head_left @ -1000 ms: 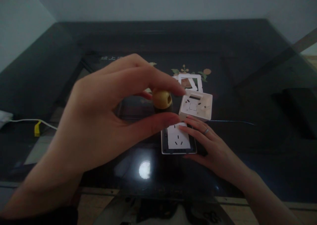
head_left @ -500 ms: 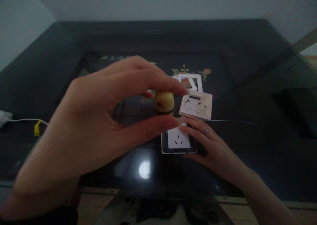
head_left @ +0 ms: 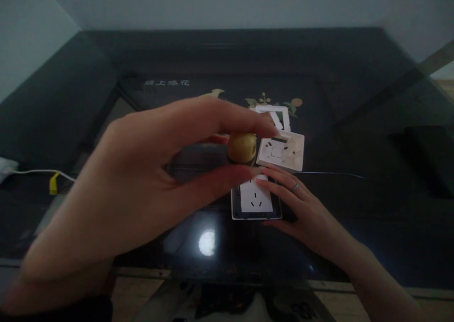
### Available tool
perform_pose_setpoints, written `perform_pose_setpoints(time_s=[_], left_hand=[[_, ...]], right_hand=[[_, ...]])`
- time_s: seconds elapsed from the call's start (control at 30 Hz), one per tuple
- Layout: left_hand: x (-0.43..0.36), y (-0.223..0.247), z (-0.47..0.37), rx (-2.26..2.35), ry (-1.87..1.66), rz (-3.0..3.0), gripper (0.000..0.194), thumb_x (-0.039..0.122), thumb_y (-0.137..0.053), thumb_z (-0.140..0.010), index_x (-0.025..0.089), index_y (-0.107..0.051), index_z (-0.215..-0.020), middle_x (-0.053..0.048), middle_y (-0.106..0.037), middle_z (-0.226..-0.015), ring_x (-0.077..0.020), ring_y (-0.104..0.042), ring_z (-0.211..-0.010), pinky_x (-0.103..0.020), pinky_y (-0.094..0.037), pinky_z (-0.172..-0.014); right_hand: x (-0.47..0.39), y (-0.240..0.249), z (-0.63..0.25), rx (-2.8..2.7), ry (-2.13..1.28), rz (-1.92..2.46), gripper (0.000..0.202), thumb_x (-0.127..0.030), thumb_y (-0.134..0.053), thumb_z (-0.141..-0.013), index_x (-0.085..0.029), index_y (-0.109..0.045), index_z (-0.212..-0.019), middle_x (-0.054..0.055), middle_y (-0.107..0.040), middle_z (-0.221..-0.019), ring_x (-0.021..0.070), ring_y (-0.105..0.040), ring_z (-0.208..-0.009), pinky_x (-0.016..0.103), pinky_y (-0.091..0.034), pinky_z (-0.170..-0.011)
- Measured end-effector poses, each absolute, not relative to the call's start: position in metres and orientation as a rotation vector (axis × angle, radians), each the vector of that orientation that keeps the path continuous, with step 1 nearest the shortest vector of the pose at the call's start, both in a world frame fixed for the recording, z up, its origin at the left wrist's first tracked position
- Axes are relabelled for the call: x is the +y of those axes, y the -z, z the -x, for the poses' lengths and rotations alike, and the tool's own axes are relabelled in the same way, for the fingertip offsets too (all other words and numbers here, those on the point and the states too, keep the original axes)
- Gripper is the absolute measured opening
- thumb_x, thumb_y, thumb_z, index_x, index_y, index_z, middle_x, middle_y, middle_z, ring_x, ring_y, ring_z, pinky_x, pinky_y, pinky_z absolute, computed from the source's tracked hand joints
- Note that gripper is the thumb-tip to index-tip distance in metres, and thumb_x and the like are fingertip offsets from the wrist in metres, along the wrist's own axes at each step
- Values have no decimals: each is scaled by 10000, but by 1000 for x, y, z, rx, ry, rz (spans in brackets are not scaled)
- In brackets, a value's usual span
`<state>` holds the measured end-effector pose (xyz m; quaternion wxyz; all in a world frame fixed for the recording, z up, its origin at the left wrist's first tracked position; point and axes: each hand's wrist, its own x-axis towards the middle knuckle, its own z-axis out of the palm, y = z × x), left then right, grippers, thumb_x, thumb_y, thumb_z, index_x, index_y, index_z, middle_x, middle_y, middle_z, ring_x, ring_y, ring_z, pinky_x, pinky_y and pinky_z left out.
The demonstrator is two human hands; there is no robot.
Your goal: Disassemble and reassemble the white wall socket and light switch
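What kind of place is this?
Probably indoors, maybe a room at home: there's a shiny dark table, a flower design on it, and a plain wall behind.

The socket panel [head_left: 256, 200] is white with black slots, bordered in black — beyond it, an off-white box [head_left: 285, 154] and white frame [head_left: 285, 117]; near it, a yellow knob [head_left: 241, 146]; under it, a black, flower-patterned table [head_left: 336, 128].

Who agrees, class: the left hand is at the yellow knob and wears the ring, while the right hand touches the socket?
One slip: the head view shows the ring on the right hand, which touches the socket; the left hand is at the yellow knob.
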<state>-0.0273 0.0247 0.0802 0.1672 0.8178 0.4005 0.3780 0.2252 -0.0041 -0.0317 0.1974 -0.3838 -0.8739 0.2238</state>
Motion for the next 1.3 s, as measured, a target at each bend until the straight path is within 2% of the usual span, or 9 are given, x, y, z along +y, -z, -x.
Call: perform_pose_setpoints(time_s=[0.1, 0.2, 0.33, 0.5, 0.63, 0.73, 1.0, 1.17, 1.3], left_hand=[[31, -79, 25, 1111, -1139, -2364, 168, 327, -777, -826, 270, -674, -946, 8, -681, -923, -179, -636, -827, -308, -559, -748], [31, -79, 24, 1173, -1181, -2393, 195, 336, -791, -811, 281, -699, -974, 18, -670, -851, -156, -621, -732, -285, -553, -692], [26, -82, 30, 1208, -1031, -2235, 318, 303, -773, -827, 332, -686, -1131, 38, -721, -1007, -200, -707, -855, -300, -612, -763], [27, -84, 36, 1125, -908, -2272, 251, 366, -623, -935, 352, -649, -1185, 74, -703, -1062, -212, -716, -928, -344, -622, -810], [30, -82, 26, 1174, -1087, -2460, 205, 376, -762, -835, 297, -703, -1014, 19, -701, -974, -184, -674, -841, -294, -582, -733], [29, -82, 21, 1238, -1191, -2518, 136, 363, -749, -845, 295, -711, -957, 15, -670, -818, -157, -633, -705, -284, -537, -637], [25, -89, 35, 1109, -870, -2405, 317, 295, -661, -919, 379, -651, -1224, 77, -734, -1041, -180, -726, -833, -304, -580, -770], [25, -83, 25, 1052, -1093, -2433, 190, 356, -723, -882, 282, -695, -1056, 17, -725, -1063, -173, -693, -892, -300, -580, -783], [23, -81, 19, 1248, -1181, -2488, 141, 302, -741, -874, 305, -712, -1012, 21, -644, -900, -140, -643, -788, -268, -569, -701]], right_hand=[[-4, 32, -225, -2437, -627, 1078, 684, -175, -706, -827, -264, -425, -1444, 128, -449, -1532, 306, -376, -1449, 572, -418, -1122], [-4, 32, -225, -2456, -612, 1081, 682, -166, -718, -821, -228, -427, -1435, 150, -432, -1539, 299, -361, -1456, 556, -400, -1138], [-5, 32, -224, -2473, -622, 1084, 699, -150, -728, -811, -218, -414, -1431, 157, -415, -1546, 291, -341, -1465, 554, -386, -1148], [-5, 32, -225, -2474, -620, 1098, 689, -158, -712, -827, -250, -398, -1434, 147, -413, -1546, 303, -340, -1466, 585, -393, -1137], [-4, 32, -225, -2456, -629, 1091, 670, -177, -690, -843, -289, -399, -1436, 123, -442, -1527, 315, -364, -1455, 601, -430, -1108], [-4, 33, -226, -2461, -611, 1104, 702, -172, -694, -834, -298, -385, -1452, 116, -434, -1536, 321, -366, -1453, 607, -427, -1107], [-3, 32, -225, -2481, -603, 1079, 660, -171, -694, -843, -236, -401, -1430, 155, -415, -1543, 299, -350, -1459, 580, -399, -1133], [-3, 32, -224, -2474, -598, 1072, 635, -172, -691, -843, -219, -419, -1416, 154, -439, -1522, 289, -354, -1456, 542, -409, -1137], [-4, 34, -224, -2474, -566, 1069, 665, -155, -696, -833, -231, -406, -1427, 150, -440, -1518, 291, -358, -1453, 537, -418, -1129]])
